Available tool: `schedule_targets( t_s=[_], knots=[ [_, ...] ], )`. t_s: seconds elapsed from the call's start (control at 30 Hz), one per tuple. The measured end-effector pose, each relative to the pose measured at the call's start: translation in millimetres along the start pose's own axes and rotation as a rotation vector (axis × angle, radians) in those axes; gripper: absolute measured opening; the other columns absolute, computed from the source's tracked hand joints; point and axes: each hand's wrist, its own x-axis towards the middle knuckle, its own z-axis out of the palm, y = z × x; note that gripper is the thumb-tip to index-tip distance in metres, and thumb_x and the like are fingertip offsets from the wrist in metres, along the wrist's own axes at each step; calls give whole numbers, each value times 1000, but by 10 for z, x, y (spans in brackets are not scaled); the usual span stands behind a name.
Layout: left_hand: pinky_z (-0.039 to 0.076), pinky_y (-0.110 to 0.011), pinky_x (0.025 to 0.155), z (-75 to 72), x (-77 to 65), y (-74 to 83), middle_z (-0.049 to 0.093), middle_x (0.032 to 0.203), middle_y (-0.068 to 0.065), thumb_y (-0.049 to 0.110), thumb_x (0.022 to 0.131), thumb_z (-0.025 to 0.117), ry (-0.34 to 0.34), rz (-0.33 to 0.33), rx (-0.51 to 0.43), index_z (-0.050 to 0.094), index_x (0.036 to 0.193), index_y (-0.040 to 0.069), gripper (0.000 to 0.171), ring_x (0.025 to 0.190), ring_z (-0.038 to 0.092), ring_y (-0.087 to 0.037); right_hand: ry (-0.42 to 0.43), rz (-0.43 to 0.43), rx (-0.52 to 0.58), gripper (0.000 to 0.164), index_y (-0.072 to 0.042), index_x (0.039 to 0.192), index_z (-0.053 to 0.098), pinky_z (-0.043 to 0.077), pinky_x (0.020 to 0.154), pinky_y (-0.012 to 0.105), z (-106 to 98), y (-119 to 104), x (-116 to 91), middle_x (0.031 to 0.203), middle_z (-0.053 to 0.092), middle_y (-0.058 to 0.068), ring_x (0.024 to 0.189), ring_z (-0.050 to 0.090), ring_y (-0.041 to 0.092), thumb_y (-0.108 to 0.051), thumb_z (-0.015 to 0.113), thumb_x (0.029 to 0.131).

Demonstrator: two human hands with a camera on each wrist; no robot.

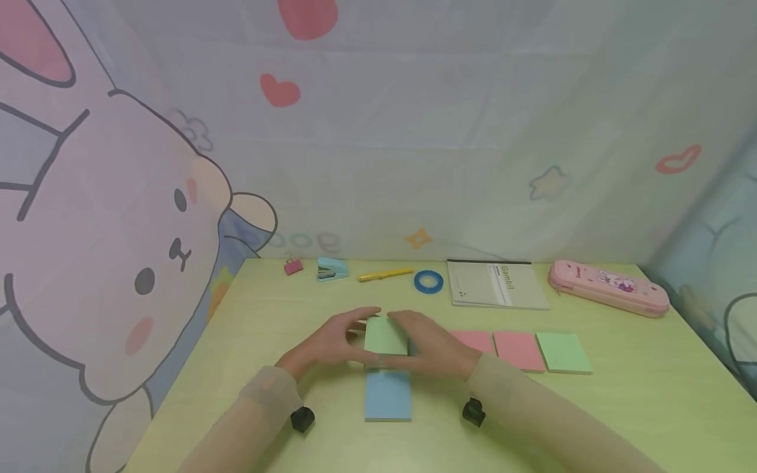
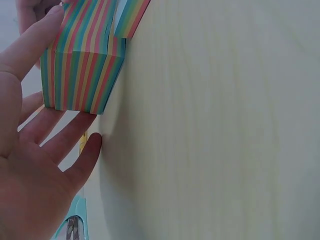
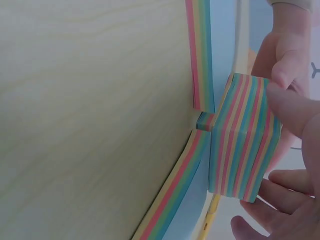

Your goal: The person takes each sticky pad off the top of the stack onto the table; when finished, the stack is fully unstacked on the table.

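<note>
Both hands hold a thick stack of sticky note pads point(image 1: 386, 335), light green on top, with striped sides of pink, yellow, green and blue. My left hand point(image 1: 331, 340) grips it from the left, thumb at the near side and fingers toward the far side. From the right, my right hand point(image 1: 439, 348) holds it the same way, thumbs close together in front. A blue pad point(image 1: 388, 399) lies flat just in front of the stack. In the right wrist view, another blue-topped pad point(image 3: 187, 205) lies beside the stack point(image 3: 240, 145), largely hidden by my right hand in the head view.
To the right lie two pink pads point(image 1: 519, 351) and a green pad point(image 1: 564, 353). Along the back are a pink binder clip point(image 1: 292, 267), blue stapler point(image 1: 332, 269), yellow pen point(image 1: 386, 274), blue tape roll point(image 1: 428, 282), notebook point(image 1: 497, 284) and pink pencil case point(image 1: 609, 288).
</note>
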Motion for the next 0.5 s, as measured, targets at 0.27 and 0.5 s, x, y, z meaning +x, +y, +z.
schedule_targets(
  t_s=[0.27, 0.5],
  knots=[
    [45, -54, 116, -2, 5, -10, 55, 153, -6, 32, 83, 91, 7, -21, 15, 50, 156, 13, 86, 136, 56, -35, 31, 15, -69, 78, 1, 150, 51, 45, 116, 49, -47, 89, -58, 149, 56, 16, 138, 53, 32, -43, 81, 93],
    [47, -54, 114, 28, 5, -63, 59, 149, -9, 29, 84, 90, 20, -2, 29, 58, 150, 10, 76, 131, 60, -34, 124, -10, -122, 71, -1, 142, 59, 51, 110, 48, -152, 243, -340, 141, 62, 12, 130, 59, 29, -35, 86, 87]
  ],
)
